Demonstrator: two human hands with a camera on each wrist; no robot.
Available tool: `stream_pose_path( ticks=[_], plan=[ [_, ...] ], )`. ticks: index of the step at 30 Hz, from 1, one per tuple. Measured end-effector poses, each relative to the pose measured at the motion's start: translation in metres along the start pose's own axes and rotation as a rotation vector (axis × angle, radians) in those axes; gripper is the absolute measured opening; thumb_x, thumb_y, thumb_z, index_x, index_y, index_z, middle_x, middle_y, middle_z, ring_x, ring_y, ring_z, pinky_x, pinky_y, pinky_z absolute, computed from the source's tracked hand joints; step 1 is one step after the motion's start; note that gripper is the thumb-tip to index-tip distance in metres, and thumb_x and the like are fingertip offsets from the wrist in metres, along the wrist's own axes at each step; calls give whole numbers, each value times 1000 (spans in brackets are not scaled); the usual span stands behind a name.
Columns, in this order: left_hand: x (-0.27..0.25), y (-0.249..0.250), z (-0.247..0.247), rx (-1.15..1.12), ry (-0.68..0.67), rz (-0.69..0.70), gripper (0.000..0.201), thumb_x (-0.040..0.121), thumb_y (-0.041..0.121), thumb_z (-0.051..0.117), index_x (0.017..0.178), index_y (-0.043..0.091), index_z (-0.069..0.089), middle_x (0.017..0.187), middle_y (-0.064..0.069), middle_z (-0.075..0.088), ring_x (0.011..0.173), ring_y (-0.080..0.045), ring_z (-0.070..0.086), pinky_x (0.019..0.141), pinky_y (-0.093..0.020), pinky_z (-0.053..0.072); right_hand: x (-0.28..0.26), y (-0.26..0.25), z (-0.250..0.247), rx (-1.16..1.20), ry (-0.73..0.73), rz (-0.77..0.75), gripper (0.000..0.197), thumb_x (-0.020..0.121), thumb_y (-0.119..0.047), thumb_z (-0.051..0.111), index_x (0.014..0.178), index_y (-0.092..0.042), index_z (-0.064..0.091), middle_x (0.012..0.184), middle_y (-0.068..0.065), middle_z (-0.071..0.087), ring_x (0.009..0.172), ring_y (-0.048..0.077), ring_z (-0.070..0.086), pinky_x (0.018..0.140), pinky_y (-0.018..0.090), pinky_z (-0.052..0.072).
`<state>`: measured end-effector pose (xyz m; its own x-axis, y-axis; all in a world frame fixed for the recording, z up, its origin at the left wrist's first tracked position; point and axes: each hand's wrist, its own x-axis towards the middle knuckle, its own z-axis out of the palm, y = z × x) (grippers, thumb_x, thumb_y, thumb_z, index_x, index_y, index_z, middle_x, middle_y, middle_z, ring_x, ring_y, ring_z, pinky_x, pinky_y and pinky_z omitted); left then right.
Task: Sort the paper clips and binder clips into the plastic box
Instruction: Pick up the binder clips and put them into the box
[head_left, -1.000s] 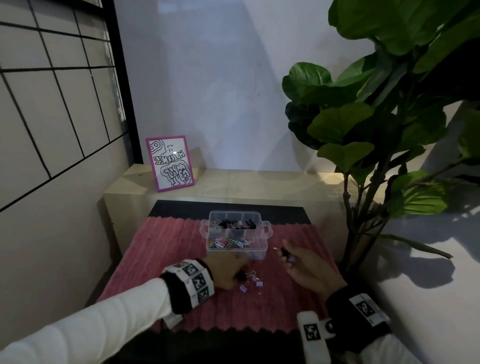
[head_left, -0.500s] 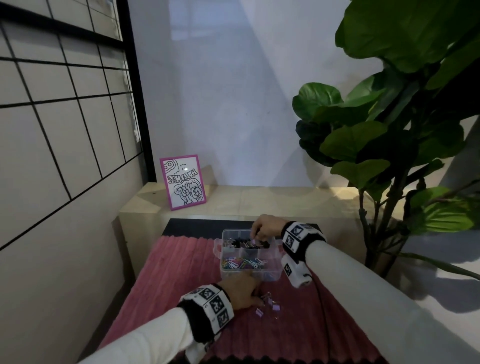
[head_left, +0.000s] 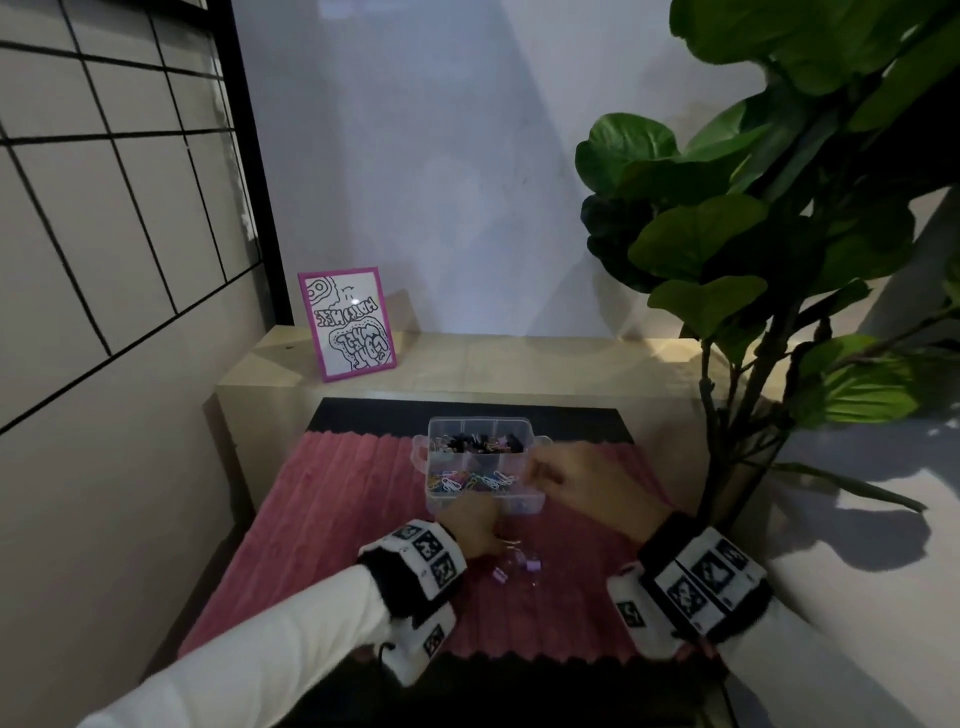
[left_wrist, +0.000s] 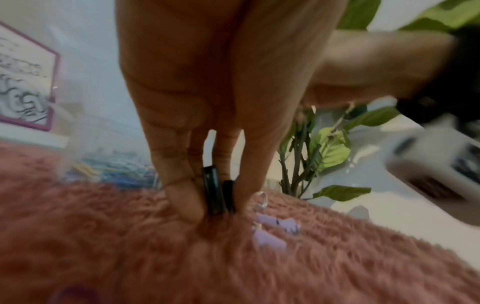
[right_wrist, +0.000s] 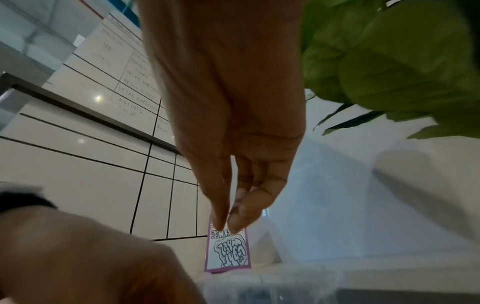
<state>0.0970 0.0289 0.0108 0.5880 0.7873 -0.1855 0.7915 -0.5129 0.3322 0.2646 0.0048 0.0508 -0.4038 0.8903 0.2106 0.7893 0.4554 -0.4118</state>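
A clear plastic box (head_left: 432, 500) stands on the pink mat (head_left: 337, 519). Black binder clips (head_left: 475, 441) fill its rear compartments and coloured paper clips (head_left: 467, 480) its front ones. My left hand (head_left: 488, 540) is down on the mat just in front of the box. Its thumb and fingers (left_wrist: 182, 197) pinch a black binder clip (left_wrist: 214, 191) that touches the mat. Purple binder clips (head_left: 531, 564) (left_wrist: 270, 232) lie loose right beside it. My right hand (head_left: 537, 475) hovers at the box's right front corner, fingertips (right_wrist: 240, 221) drawn together with nothing seen between them.
A pink-framed drawing (head_left: 349, 322) leans on the pale ledge (head_left: 519, 364) behind the mat. A large leafy plant (head_left: 769, 234) rises at the right, its stem close to the mat's edge. A gridded wall panel (head_left: 104, 208) closes the left side.
My right hand has drawn back from over the box's rear compartment to its right front corner. My left hand has stayed on the mat among the loose clips.
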Motion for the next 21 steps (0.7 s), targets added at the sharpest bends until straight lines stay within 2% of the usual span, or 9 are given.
stream_pose_path(
  ticks=[2, 5, 6, 8, 11, 13, 15, 18, 21],
  plan=[
    [-5, -9, -6, -152, 7, 1, 24, 79, 20, 66, 94, 1, 64, 99, -16, 68, 88, -22, 63, 77, -30, 47, -19, 5, 6, -25, -120, 36, 14, 83, -5, 56, 93, -6, 66, 93, 9, 69, 81, 18, 63, 72, 22, 46],
    [-17, -27, -18, -410, 24, -11, 10, 76, 10, 70, 79, 13, 62, 80, -3, 65, 60, 4, 60, 63, -18, 55, -32, 11, 24, -6, -304, 35, 34, 82, -9, 60, 116, -7, 58, 113, 8, 60, 99, 19, 58, 78, 12, 37],
    [-22, -33, -23, -453, 40, -24, 11, 75, 10, 71, 78, 14, 62, 77, -1, 64, 55, 6, 59, 58, -13, 53, -32, 13, 32, -16, -358, 19, 41, 81, -11, 62, 122, -9, 53, 119, 8, 55, 105, 18, 54, 83, 12, 35],
    [-31, -43, -34, -464, 87, -34, 11, 75, 13, 72, 78, 17, 63, 73, 4, 64, 53, 8, 58, 55, -9, 48, -31, 15, 44, -86, -443, 2, 51, 80, -17, 65, 128, -16, 46, 126, 7, 46, 114, 18, 45, 96, 24, 37],
    [-35, -58, -52, -451, 124, -45, 20, 75, 13, 72, 71, 25, 56, 70, 8, 64, 62, -1, 62, 62, -14, 49, -29, 14, 52, -119, -461, 33, 45, 78, -21, 68, 119, -18, 48, 119, 5, 44, 109, 18, 45, 91, 34, 42],
    [-30, -68, -63, -471, 159, -73, 19, 74, 13, 73, 72, 23, 57, 75, 1, 66, 71, -13, 63, 72, -26, 51, -29, 12, 53, -56, -442, 40, 33, 77, -18, 69, 104, -13, 51, 105, 2, 43, 97, 17, 48, 78, 26, 42],
    [-23, -74, -74, -523, 186, -97, 18, 73, 11, 73, 71, 21, 58, 76, -1, 66, 70, -13, 62, 70, -24, 53, -30, 8, 54, -41, -433, 25, 22, 79, -16, 67, 95, -8, 54, 92, -4, 39, 89, 12, 44, 68, 19, 34],
    [-8, -75, -89, -640, 174, -110, 15, 77, -1, 67, 75, 11, 57, 74, -5, 65, 62, -13, 65, 59, -18, 56, -35, 7, 55, -18, -397, 13, 14, 81, -12, 64, 92, -5, 58, 91, -3, 41, 89, 9, 42, 73, 20, 32],
    [11, -72, -99, -568, 194, -162, 14, 76, 0, 68, 76, 9, 57, 80, -10, 65, 68, -20, 65, 62, -21, 57, -39, 8, 55, 2, -359, 41, 13, 80, -9, 64, 92, -7, 60, 89, -3, 43, 86, 8, 43, 74, 20, 34]
  ],
)
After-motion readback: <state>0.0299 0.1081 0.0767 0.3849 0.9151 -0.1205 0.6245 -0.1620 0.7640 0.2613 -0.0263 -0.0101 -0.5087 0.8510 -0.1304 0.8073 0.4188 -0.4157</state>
